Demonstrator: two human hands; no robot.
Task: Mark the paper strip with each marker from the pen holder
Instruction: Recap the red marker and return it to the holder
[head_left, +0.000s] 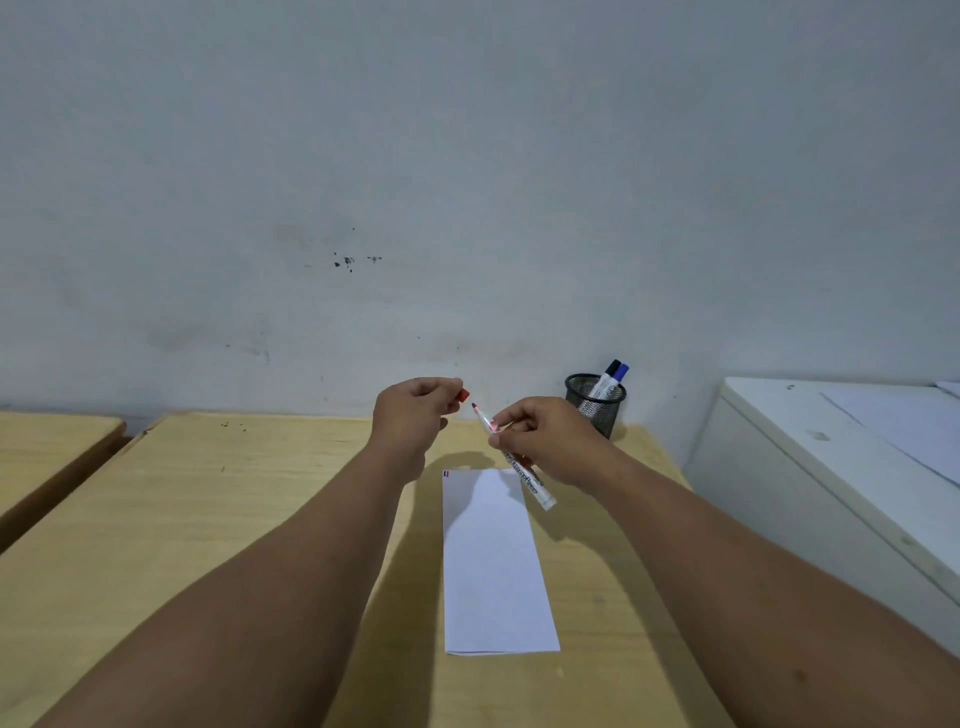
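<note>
office or classroom | wooden desks (171, 499) | mesh pen holder (596, 405) | scuffed wall (363, 208)

Worktop (260, 519): pale wood-grain, matt, smooth, w/ a few dark specks near the far edge. Paper strip (493, 571): white paper, matt, flat, small red & blue marks at the far left corner. Red marker (524, 475): glossy white plastic barrel w/ printed lettering, clear-looking end. Red cap (463, 395): smooth plastic. Pen holder (595, 402): black metal mesh, semi-matt. Wall (467, 182): matt grey paint, scuffed & stained. Cabinet (831, 467) at right: white, smooth, slight sheen.
</note>
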